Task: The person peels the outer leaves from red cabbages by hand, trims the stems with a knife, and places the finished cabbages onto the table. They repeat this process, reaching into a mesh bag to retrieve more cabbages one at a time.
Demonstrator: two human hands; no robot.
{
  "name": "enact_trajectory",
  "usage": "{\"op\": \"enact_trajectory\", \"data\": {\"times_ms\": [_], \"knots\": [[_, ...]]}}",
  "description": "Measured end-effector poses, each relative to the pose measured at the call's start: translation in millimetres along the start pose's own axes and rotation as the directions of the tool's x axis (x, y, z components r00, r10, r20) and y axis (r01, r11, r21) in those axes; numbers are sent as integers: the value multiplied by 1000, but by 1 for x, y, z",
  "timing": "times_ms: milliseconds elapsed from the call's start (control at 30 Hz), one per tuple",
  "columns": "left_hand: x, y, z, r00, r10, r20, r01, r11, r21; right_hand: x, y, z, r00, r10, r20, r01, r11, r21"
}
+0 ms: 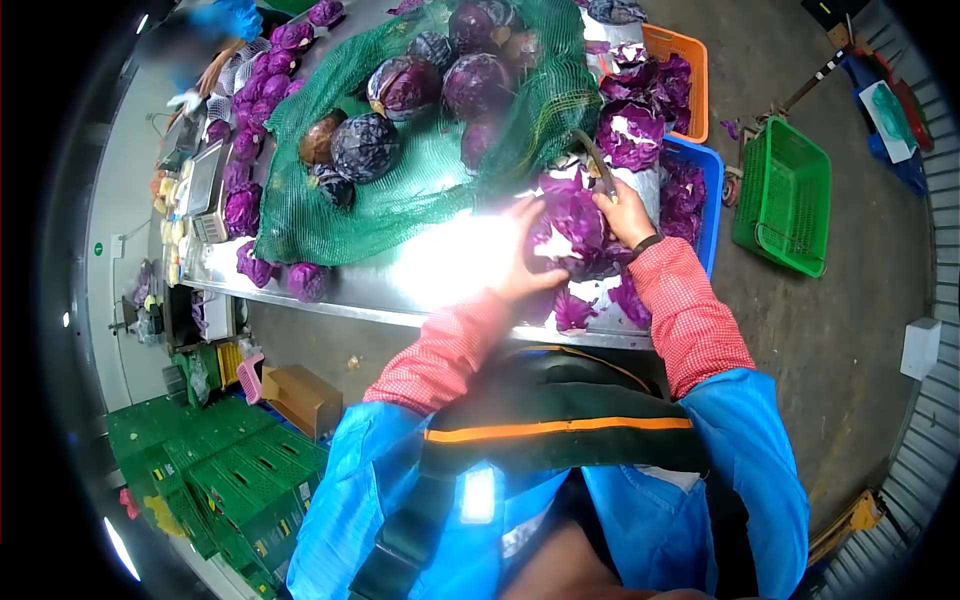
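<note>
A purple cabbage [572,222] with pale patches sits near the front edge of the metal table [375,298]. My left hand [523,255] cups its left side, fingers and thumb curved against it. In my right hand [627,212] is a curved knife [597,162], its blade arching up and away above the cabbage; the handle is mostly covered by my fingers. Loose purple leaves [575,312] lie below and around the cabbage. To the left, a green mesh sack [330,225] lies spread with several whole cabbages [405,88] on it.
An orange crate [700,90] and a blue crate [712,205] with leaves stand at the table's right. A green basket [790,200] is on the floor. Smaller cabbages [243,210] line the far left beside a scale [208,190]; another person's arm [215,68] reaches there.
</note>
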State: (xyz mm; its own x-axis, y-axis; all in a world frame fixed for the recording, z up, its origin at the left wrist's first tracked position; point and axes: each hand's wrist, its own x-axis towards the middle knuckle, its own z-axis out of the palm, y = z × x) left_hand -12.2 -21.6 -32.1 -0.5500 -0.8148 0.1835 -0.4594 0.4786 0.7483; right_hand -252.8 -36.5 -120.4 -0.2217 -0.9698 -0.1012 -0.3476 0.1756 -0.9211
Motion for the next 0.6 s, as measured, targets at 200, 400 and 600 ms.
{"op": "enact_trajectory", "data": {"times_ms": [200, 400, 600], "knots": [[8, -32, -9, 988, -120, 96, 145, 932, -333, -19, -36, 0, 994, 28, -103, -72, 887, -457], [6, -28, -32, 918, -276, 284, 396, 663, -635, -23, -57, -14, 1000, 4, -20, -14, 838, -545], [5, -19, -31, 896, -309, 320, 442, 535, -720, -31, -106, -31, 921, -347, 178, 376, 911, -170]]}}
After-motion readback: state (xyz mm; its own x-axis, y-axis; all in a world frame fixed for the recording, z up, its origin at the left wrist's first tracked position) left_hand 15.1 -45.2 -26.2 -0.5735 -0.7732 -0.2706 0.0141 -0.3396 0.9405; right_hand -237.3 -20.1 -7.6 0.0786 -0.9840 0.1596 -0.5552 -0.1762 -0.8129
